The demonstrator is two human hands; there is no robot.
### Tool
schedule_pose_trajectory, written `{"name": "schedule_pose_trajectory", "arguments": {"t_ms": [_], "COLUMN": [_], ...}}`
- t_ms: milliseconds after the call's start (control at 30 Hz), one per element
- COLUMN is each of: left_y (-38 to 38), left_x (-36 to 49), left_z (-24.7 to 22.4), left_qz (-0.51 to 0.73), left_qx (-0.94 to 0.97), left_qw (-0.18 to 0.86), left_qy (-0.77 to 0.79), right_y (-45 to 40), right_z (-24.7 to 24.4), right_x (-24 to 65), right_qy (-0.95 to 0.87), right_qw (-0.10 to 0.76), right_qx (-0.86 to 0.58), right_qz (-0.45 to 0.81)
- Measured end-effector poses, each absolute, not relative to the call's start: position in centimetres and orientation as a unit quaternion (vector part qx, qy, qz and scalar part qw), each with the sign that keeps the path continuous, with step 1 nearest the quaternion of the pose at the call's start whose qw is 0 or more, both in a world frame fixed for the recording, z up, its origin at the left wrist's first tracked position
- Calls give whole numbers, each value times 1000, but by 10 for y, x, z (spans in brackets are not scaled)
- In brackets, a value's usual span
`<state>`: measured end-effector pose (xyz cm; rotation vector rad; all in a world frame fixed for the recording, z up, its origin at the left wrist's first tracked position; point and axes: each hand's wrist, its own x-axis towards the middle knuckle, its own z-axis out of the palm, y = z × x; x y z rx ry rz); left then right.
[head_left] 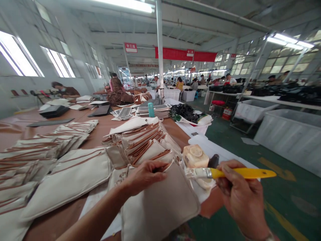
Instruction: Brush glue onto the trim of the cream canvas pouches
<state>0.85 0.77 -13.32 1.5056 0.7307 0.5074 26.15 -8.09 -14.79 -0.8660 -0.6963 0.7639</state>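
Note:
My left hand (pixel 144 175) grips the top edge of a beige canvas bag panel (pixel 160 204) lying flat in front of me. My right hand (pixel 240 190) is shut around a flat paintbrush (pixel 233 173) with a yellow handle and metal ferrule, its bristles pointing left towards the panel. The bristle tips sit just above the panel's corner, not clearly touching it. Beyond the brush stands a cream plastic tub (pixel 195 156) with a dark round object (pixel 213 161) beside it. Overlapping canvas panels with brown stripes (pixel 140 142) lie behind my left hand.
The long brown worktable (pixel 57 129) holds rows of striped panels, dark flat pieces, and a teal bottle (pixel 151 109). A heap of black material (pixel 184 113) lies at its far end. Large white bins (pixel 292 137) stand on the green floor to the right, and co-workers sit at distant tables.

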Motion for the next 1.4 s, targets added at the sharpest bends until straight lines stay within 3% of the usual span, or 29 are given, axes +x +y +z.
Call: {"name": "schedule_pose_trajectory", "arguments": {"t_ms": [267, 433, 600, 733, 900, 1033, 1200, 1400], "left_y": [-23, -30, -34, -35, -37, -47, -63, -62], "left_x": [10, 5, 4, 5, 4, 2, -5, -10], "left_z": [-124, -134, -139, -136, -135, -131, -116, -109], "left_qz": [208, 221, 210, 215, 212, 218, 222, 196], "left_qx": [686, 694, 686, 702, 716, 789, 870, 875], "left_qw": [627, 604, 626, 605, 585, 470, 309, 361], "left_qy": [305, 323, 307, 308, 316, 329, 312, 256], "right_y": [-89, -89, -87, -87, -91, -92, -90, -96], "right_z": [-136, -132, -135, -132, -131, -132, -137, -131], "right_x": [227, 243, 249, 247, 245, 249, 270, 273], "right_qy": [-513, -542, -511, -568, -560, -556, -459, -390], "right_qw": [702, 670, 702, 656, 673, 662, 730, 763], "right_qx": [-416, -487, -447, -473, -457, -483, -456, -431], "right_qz": [267, 142, 215, 151, 157, 139, 223, 284]}}
